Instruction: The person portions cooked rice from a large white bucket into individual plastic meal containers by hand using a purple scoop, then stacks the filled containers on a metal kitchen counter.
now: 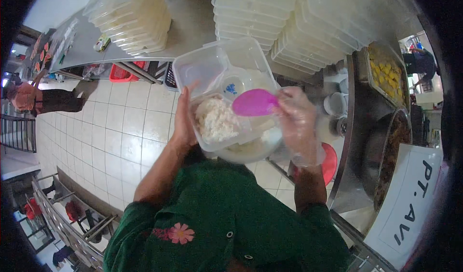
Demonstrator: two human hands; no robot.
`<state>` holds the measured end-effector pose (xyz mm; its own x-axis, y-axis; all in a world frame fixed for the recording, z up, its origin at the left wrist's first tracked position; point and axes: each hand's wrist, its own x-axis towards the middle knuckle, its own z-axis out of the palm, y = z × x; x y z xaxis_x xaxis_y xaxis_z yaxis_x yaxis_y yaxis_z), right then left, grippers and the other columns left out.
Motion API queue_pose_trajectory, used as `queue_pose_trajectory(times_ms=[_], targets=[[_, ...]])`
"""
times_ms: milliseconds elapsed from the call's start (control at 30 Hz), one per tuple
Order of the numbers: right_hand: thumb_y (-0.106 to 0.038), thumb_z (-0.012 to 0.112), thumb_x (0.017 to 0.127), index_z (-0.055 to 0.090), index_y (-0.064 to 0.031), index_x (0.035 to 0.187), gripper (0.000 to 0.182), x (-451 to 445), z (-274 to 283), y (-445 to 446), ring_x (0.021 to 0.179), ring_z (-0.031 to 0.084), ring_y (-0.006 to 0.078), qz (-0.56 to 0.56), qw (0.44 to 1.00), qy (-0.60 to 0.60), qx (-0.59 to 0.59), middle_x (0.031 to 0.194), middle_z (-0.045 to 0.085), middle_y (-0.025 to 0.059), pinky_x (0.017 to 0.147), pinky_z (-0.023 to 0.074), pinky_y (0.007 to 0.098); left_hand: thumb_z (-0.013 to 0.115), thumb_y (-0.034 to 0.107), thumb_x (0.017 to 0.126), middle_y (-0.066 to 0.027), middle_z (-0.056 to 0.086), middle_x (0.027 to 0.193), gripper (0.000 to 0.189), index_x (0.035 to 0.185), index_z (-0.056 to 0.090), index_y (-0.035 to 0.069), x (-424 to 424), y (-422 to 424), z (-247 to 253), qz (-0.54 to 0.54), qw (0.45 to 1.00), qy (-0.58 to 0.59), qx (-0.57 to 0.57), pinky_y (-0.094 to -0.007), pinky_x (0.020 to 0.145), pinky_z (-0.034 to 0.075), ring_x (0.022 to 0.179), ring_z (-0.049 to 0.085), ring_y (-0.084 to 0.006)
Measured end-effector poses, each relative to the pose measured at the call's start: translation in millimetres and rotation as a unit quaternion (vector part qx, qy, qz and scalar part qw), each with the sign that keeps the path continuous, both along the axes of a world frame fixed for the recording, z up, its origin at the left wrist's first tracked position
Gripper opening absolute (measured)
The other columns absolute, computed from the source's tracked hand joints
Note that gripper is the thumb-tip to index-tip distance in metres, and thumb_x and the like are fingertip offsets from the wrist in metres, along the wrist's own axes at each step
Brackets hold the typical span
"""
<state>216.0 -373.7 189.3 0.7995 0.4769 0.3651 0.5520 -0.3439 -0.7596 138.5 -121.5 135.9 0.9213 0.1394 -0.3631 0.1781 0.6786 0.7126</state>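
Note:
My left hand [185, 121] grips the side of a clear plastic compartment tray [202, 67]. White rice [217, 121] fills its near left compartment, and blue marks show on its small middle compartment. In my right hand [297, 112], which wears a clear plastic glove, is a bright pink rice paddle [255, 102]. The paddle's flat blade hangs over the tray, just right of the rice. Beneath the tray is a large pale bowl [249, 155] with some rice at its side, mostly hidden by the tray.
Tall stacks of plastic trays [253, 15] and more trays [135, 22] stand on the steel table [190, 22]. At right, a metal pan of yellow food [387, 76] and a bowl of brown food [398, 141] sit beside a sign with writing [405, 203]. A person [39, 98] stands at left.

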Motion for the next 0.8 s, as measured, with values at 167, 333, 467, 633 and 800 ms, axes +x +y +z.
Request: queue_pose_trajectory(times_ms=[167, 333, 467, 633, 800], targets=[[-0.007, 0.068, 0.087, 0.068, 0.0018, 0.107, 0.022, -14.6, 24.6, -7.6, 0.099, 0.061, 0.0233, -0.144, 0.979, 0.113, 0.091, 0.108, 0.063, 0.0124, 0.086, 0.0478, 0.0329, 0.030, 0.069, 0.095, -0.0290, 0.051, 0.133, 0.084, 0.152, 0.017, 0.009, 5.1, 14.4, 0.8, -0.005, 1.000, -0.019, -0.016, -0.0493, 0.101, 0.049, 0.120, 0.057, -0.0388], [-0.020, 0.067, 0.090, 0.067, 0.0021, 0.109, 0.029, -32.1, 27.4, -8.0, 0.103, 0.058, 0.0236, -0.275, 0.952, 0.127, 0.049, 0.108, 0.062, 0.0100, 0.090, 0.0463, 0.0343, 0.033, 0.068, 0.095, -0.0266, 0.053, 0.132, 0.085, 0.152, 0.018, 0.007, 19.4, 50.5, 2.4, -0.040, 0.998, -0.041, -0.040, -0.0485, 0.100, 0.049, 0.119, 0.058, -0.0376], [-0.023, 0.068, 0.089, 0.067, -0.0005, 0.107, 0.029, -43.3, 23.1, 4.3, 0.100, 0.059, 0.0220, -0.277, 0.939, 0.145, 0.146, 0.105, 0.063, 0.0087, 0.089, 0.0461, 0.0351, 0.035, 0.068, 0.095, -0.0249, 0.053, 0.133, 0.084, 0.152, 0.019, 0.008, 31.2, 81.4, 8.7, -0.056, 0.995, -0.041, -0.077, -0.0484, 0.101, 0.048, 0.118, 0.058, -0.0370], [-0.020, 0.069, 0.086, 0.067, -0.0010, 0.099, 0.023, -46.6, 22.9, 30.9, 0.095, 0.060, 0.0203, -0.273, 0.955, 0.116, 0.012, 0.103, 0.064, 0.0074, 0.088, 0.0461, 0.0353, 0.038, 0.067, 0.095, -0.0238, 0.055, 0.132, 0.084, 0.152, 0.025, 0.006, 35.7, 116.7, 27.0, -0.060, 0.995, -0.025, -0.071, -0.0466, 0.101, 0.048, 0.118, 0.059, -0.0356], [-0.016, 0.067, 0.086, 0.066, -0.0005, 0.103, 0.023, -67.9, 30.2, 65.9, 0.095, 0.059, 0.0201, -0.331, 0.919, 0.136, 0.166, 0.102, 0.064, 0.0068, 0.088, 0.0458, 0.0329, 0.046, 0.061, 0.095, -0.0232, 0.056, 0.131, 0.074, 0.147, 0.039, 0.008, 55.2, 192.7, 111.8, -0.045, 0.994, -0.086, 0.045, -0.0444, 0.099, 0.050, 0.114, 0.061, -0.0327]])
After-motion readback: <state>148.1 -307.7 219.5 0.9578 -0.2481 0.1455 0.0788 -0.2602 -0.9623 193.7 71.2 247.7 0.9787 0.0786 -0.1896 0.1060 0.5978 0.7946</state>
